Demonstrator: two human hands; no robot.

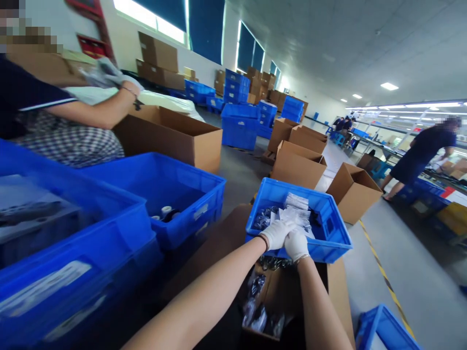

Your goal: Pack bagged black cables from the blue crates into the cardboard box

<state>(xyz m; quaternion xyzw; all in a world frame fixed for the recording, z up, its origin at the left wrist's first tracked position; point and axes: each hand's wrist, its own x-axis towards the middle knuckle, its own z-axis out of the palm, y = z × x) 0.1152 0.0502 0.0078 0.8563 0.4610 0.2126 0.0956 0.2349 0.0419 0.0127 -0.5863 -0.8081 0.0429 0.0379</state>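
My left hand (277,235) and my right hand (296,244), both in white gloves, meet above the near wall of a blue plastic bin (339,243). Their fingers are bent and close together, at a pile of white paper slips (289,217) inside the bin. What lies between the fingers is hidden by the gloves. Behind the slips sits a stack of flat whitish packets (297,201). Dark items in clear plastic bags (265,217) fill the bin's left side. Below my wrists, an open carton (280,287) contains several more bagged items (259,318).
Large blue bins (189,194) stand to my left, one with white rolls (166,211) inside. Open cardboard boxes (297,165) stand ahead. A co-worker's gloved hands (105,73) are at upper left; another person (423,150) bends over a bench at right. Another blue bin (383,330) is at lower right.
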